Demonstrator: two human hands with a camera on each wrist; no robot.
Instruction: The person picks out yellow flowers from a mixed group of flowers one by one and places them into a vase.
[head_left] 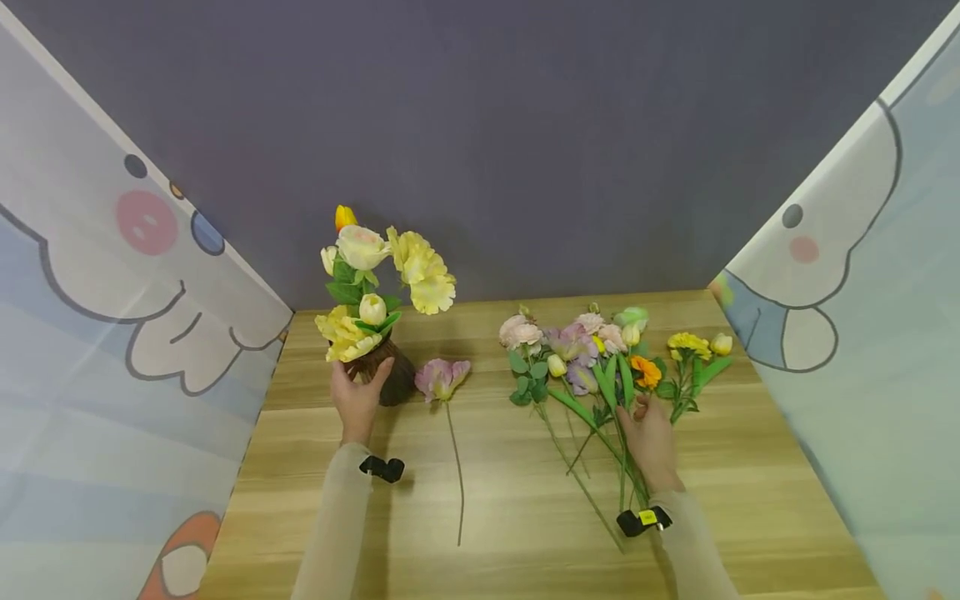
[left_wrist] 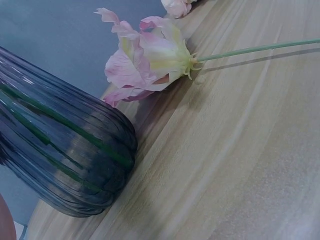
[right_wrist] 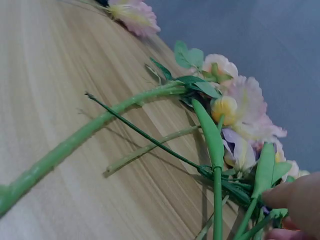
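Note:
My left hand (head_left: 357,402) grips the ribbed glass vase (head_left: 393,379) near its neck, thumb on one side. Yellow and cream flowers (head_left: 362,248) stand in the vase; green stems show through its bluish glass (left_wrist: 75,145) in the left wrist view. Beside it lies a pink-purple flower (head_left: 441,379), its long stem toward me. My right hand (head_left: 651,437) is at the loose pile of flowers, just below an orange flower (head_left: 645,372). In the right wrist view its fingertips pinch a green stem by a tulip leaf (right_wrist: 264,172); which flower it belongs to is hidden.
Pale pink roses (head_left: 520,332) and purple blooms (head_left: 573,343) lie in the pile, stems crossing on the wooden table (head_left: 525,533). A yellow flower (head_left: 688,342) and a cream tulip (head_left: 722,345) lie at the right. A dark wall (head_left: 525,150) stands behind, with cartoon-printed panels either side.

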